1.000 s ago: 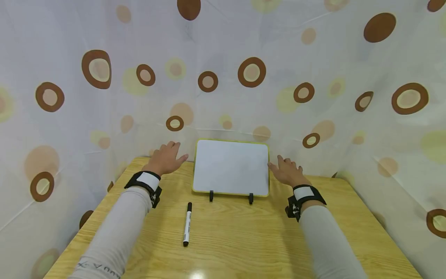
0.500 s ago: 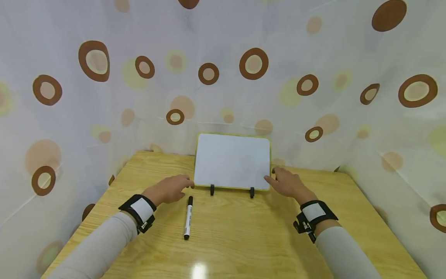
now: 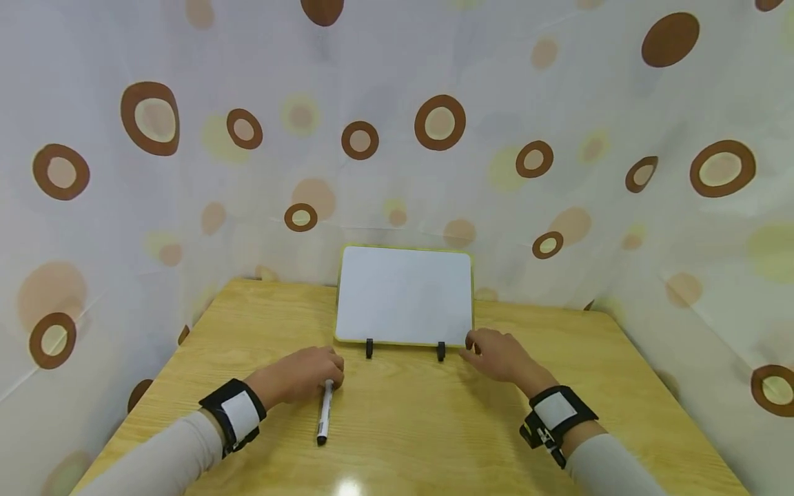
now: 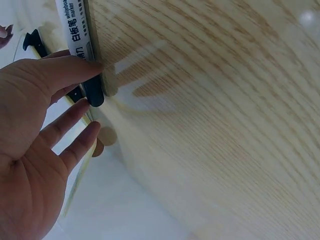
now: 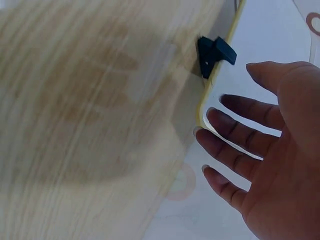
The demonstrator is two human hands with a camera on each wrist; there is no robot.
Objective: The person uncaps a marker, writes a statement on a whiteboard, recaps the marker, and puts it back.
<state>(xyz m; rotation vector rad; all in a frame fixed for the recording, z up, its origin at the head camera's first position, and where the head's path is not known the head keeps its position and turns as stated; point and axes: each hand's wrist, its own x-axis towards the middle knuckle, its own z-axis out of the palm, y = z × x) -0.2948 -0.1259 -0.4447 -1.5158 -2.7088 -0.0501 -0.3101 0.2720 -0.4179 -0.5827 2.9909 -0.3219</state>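
Observation:
A white whiteboard marker (image 3: 324,417) with black ends lies near the middle-left of the table. My left hand (image 3: 302,376) pinches it near its black cap; in the left wrist view the thumb lies across the marker (image 4: 76,31) and a finger shows behind it. A yellow-edged whiteboard (image 3: 404,296) leans back on a stand with black feet (image 3: 441,351). Beside its lower right corner is my right hand (image 3: 500,357), holding nothing. The right wrist view shows that hand's fingers (image 5: 235,127) spread and relaxed, overlapping the board's corner.
The pale wooden table (image 3: 397,434) ends at the back and sides against a curtain (image 3: 397,62) with brown and beige spots. Both wrists wear black straps with cameras. A bright light reflection shows on the front of the table.
My left hand came from beside the board down toward me and took hold of the marker's cap end. My right hand lowered along the board's right side to its bottom corner.

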